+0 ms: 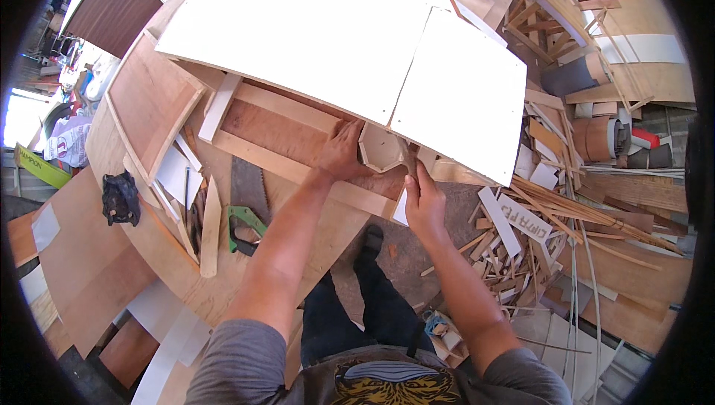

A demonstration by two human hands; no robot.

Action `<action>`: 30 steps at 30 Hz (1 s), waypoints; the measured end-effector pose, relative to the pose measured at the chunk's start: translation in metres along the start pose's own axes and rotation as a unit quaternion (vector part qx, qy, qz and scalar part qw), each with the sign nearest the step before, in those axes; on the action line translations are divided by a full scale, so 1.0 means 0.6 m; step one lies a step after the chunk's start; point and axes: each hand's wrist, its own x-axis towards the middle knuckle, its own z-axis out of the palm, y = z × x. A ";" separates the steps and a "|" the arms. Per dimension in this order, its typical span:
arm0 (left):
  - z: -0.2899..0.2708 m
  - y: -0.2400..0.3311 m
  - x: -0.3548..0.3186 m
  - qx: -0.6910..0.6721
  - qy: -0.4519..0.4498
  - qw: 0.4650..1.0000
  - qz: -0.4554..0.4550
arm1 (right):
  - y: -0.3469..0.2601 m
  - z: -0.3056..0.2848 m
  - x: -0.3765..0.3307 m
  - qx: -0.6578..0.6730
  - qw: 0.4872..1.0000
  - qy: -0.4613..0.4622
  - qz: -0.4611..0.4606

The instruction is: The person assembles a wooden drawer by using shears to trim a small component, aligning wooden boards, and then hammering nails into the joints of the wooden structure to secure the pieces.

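Note:
A small hexagonal wooden piece (383, 150) with a raised rim sits between my two hands, beside the edge of a large white panel (298, 18). My left hand (341, 152) is closed on its left side, with some fingers hidden behind it. My right hand (426, 200) grips its right side, thumb up along the edge. Under them lies a long wooden frame (287, 112) with a reddish-brown board inside. The white panel, jointed toward its right end, covers the frame's far side. A short white strip (220, 107) crosses the frame at its left end.
A handsaw with a green handle (246, 228) lies on the plywood table (201, 293), near a black plastic bag (121, 198). Another framed panel (154, 100) rests at left. Wood offcuts (499, 256) and long thin strips (596, 219) pile up on the right.

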 end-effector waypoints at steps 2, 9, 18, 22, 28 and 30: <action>0.000 0.001 0.001 -0.005 0.013 1.000 0.015 | 0.005 0.016 -0.004 0.002 1.000 0.016 -0.016; -0.001 0.000 -0.001 0.000 0.005 1.000 0.008 | -0.014 0.015 -0.009 0.047 0.998 0.037 -0.010; 0.000 0.002 0.002 0.011 -0.005 1.000 0.001 | 0.000 0.014 -0.015 0.028 0.997 0.053 -0.043; 0.003 0.008 0.002 0.004 0.008 1.000 -0.002 | 0.045 0.042 -0.021 -0.055 0.997 -0.049 0.008; 0.015 -0.019 -0.002 0.010 0.027 0.999 0.020 | 0.001 0.011 -0.027 -0.030 0.997 0.032 -0.065; 0.010 -0.009 0.002 0.013 0.021 1.000 0.015 | 0.017 0.013 -0.025 -0.018 0.992 0.070 -0.108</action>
